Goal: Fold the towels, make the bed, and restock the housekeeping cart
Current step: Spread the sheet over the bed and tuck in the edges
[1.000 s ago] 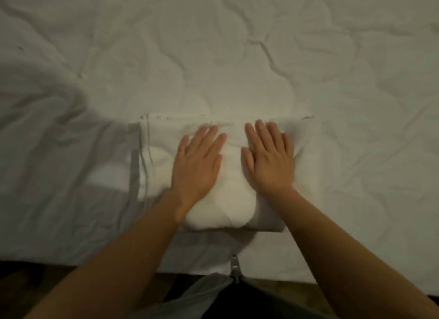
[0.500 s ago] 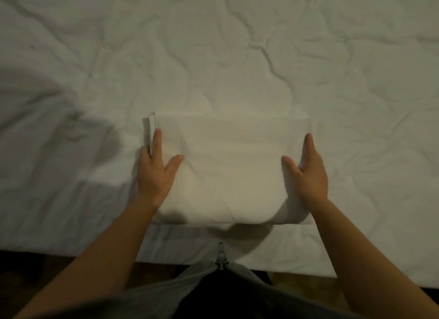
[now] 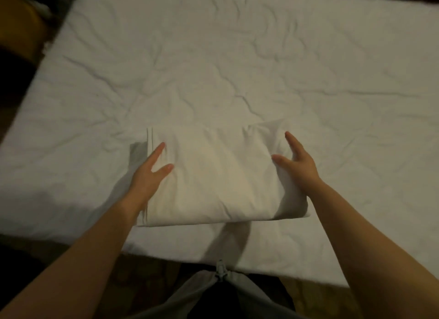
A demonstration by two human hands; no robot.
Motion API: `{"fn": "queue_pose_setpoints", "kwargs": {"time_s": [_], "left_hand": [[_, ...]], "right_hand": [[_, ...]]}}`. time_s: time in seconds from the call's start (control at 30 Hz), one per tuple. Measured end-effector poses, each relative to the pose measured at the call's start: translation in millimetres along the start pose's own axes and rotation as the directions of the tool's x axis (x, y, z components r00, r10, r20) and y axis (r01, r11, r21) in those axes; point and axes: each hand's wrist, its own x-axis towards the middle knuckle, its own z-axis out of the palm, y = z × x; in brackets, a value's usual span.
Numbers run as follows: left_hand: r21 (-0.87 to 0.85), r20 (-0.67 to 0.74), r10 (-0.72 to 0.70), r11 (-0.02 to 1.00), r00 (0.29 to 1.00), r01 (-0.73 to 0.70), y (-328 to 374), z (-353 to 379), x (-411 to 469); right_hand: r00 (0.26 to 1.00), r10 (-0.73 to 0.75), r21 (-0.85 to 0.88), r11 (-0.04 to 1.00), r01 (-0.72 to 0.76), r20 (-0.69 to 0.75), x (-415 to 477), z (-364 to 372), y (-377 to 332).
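Observation:
A folded white towel (image 3: pixel 218 176) lies on the wrinkled white bed cover (image 3: pixel 237 64), close to the bed's near edge. My left hand (image 3: pixel 149 173) clasps the towel's left side, thumb and forefinger on top and the other fingers hidden at the edge. My right hand (image 3: pixel 299 166) clasps the right side, thumb on top and fingers spread along the edge. Shadows at the towel's left and under its front edge suggest it is slightly raised, though I cannot tell for sure.
The bed's near edge (image 3: pixel 190 254) runs just in front of my body. Dark floor (image 3: pixel 14 85) lies left of the bed, with a yellowish object (image 3: pixel 19 26) at the top left. Wide bed surface stretches behind and right of the towel.
My hands went from pressing flat on the towel's middle to its left and right sides, which they now clasp. The view pulled back, showing the bed's left edge.

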Motion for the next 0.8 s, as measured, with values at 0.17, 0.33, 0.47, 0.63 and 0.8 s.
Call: {"fn": "queue_pose_setpoints", "kwargs": {"time_s": [0.17, 0.33, 0.47, 0.63, 0.8], "left_hand": [[-0.002, -0.188, 0.126, 0.992, 0.974, -0.129, 58.9, -30.3, -106.7], [-0.011, -0.369, 0.191, 0.978, 0.91, -0.21, 88.1, -40.5, -241.9], [-0.009, -0.425, 0.198, 0.975, 0.883, -0.222, 96.8, -45.5, -331.2], [0.003, -0.504, 0.178, 0.979, 0.845, -0.204, 96.0, -77.7, -409.4], [-0.032, -0.615, 0.162, 0.973, 0.772, -0.229, 63.6, -140.5, -454.9]], "right_hand": [[0.978, -0.207, 0.037, 0.978, 0.206, 0.014, -59.3, -46.5, -57.3], [0.897, -0.438, 0.077, 0.898, 0.434, 0.061, -145.7, -97.6, -87.9], [0.848, -0.521, 0.056, 0.853, 0.518, 0.092, -212.5, -126.4, -98.1], [0.807, -0.574, 0.043, 0.818, 0.574, 0.143, -280.9, -121.9, -125.0], [0.734, -0.64, 0.001, 0.754, 0.657, 0.229, -335.0, -69.4, -177.6]]}}
